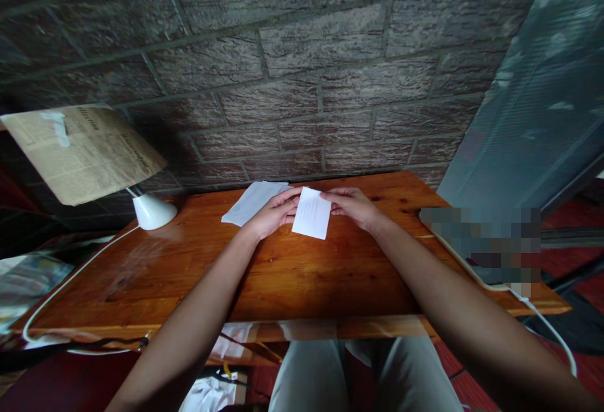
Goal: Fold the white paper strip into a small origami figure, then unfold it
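Brick all over the big wall (349,91), dark and rough. Stands just behind the wooden desk (330,280). Shines brown and orange, with dark knots.

On the desk's left end, a white lamp (153,212) with a brown paper shade (89,154). Near the desk's back edge, left of the middle, a flat pile of papers (257,201).

Over the desk's middle, the left hand (274,214) and the right hand (353,207). Narrow grip in both, holding one small white paper (311,214). Left fingers at the left edge, tips partly hidden. Right thumb on the front, by the top right corner.

White paper also over the desk's middle, with faint lines of print. Cannot tell about any touch with the wood.

Must be very light, like a leaf. Looks flat and a bit stiff, so should not flop. Could crease with a hard squeeze or tear with a strong pull. Might slip from loose fingers. Best to pinch softly at the two side edges, thumb in front, fingers behind.
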A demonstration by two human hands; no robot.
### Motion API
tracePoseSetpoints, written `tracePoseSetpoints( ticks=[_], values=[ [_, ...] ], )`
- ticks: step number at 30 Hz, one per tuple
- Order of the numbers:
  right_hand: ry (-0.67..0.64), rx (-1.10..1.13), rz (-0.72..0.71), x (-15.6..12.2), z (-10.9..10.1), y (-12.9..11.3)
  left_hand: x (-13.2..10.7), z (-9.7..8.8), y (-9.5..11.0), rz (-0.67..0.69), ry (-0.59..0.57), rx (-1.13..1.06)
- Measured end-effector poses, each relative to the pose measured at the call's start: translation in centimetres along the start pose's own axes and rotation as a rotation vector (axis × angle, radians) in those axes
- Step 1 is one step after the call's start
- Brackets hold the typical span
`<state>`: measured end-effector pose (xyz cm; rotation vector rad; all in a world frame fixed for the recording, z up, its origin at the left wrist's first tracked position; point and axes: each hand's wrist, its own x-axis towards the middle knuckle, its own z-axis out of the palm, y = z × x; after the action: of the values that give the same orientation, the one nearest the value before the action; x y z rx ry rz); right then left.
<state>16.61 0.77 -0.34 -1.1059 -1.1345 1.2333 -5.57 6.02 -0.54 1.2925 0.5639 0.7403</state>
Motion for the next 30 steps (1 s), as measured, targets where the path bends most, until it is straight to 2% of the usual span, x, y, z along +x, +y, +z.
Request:
tracePoseSetpoints(
  ticks=[6, 12, 19, 25, 27, 30],
  values=[
    [0.018, 0.029, 0.08, 0.1, 0.2, 0.2, -0.1, 0.2, 0.4, -0.025, -0.035, -0.026],
    [0.04, 0.052, 0.079, 0.1, 0.3, 0.3, -0.5, 0.4, 0.6, -0.011, -0.089, 0.05],
    [-0.009, -0.002, 0.08, -0.1, 0.7, 0.5, -0.1, 1.1, 0.2, 0.153, 0.049, 0.26],
    [-0.09, -0.018, 0.142, -0.3, 1.2, 0.2, 0.0, 1.2, 0.1, 0.214, 0.251, 0.346],
    [-0.097, 0.024, 0.114, -0.3, 1.2, -0.1, 0.0, 1.2, 0.1, 0.211, 0.256, 0.345],
    [-0.114, 0.096, 0.065, -0.2, 1.3, -0.7, -0.1, 1.3, 0.1, 0.161, 0.194, 0.339]
  ],
)
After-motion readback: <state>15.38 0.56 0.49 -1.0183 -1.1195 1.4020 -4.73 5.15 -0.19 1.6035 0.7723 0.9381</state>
